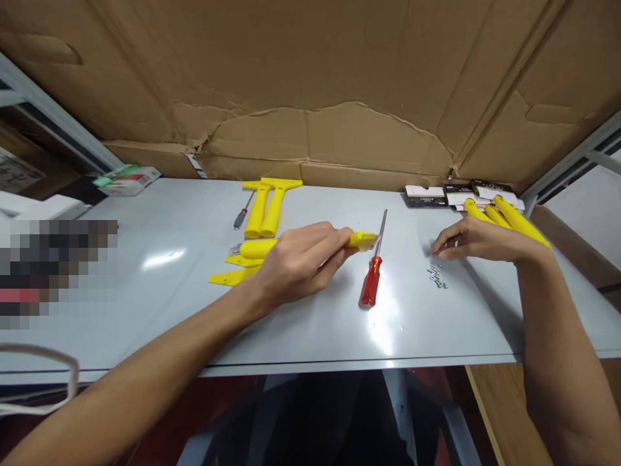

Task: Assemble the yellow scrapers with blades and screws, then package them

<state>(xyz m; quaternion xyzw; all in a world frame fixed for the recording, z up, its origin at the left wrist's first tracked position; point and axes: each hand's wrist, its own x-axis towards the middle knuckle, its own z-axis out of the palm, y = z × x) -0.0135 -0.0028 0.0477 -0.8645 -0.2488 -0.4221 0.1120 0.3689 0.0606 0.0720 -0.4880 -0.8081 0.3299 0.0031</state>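
Observation:
My left hand [308, 259] is closed around a yellow plastic scraper handle [363, 241], its yellow end sticking out past the fingertips towards the right. My right hand [473, 239] hovers just above a small pile of silver screws [438, 277]. Its fingers are bent, with thumb and forefinger looking slightly apart; nothing shows between them. Between the hands lies a screwdriver with a red handle [371, 283], its shaft pointing away from me. Left of my left hand are yellow pieces [233, 277], partly hidden by it.
Two yellow T-shaped handles [272, 210] lie at the back beside a small dark-handled screwdriver [240, 218]. Black-and-white packages [425, 196] and more yellow handles [521, 222] sit back right. A small box [130, 181] stands back left. Cardboard [310, 77] walls the rear.

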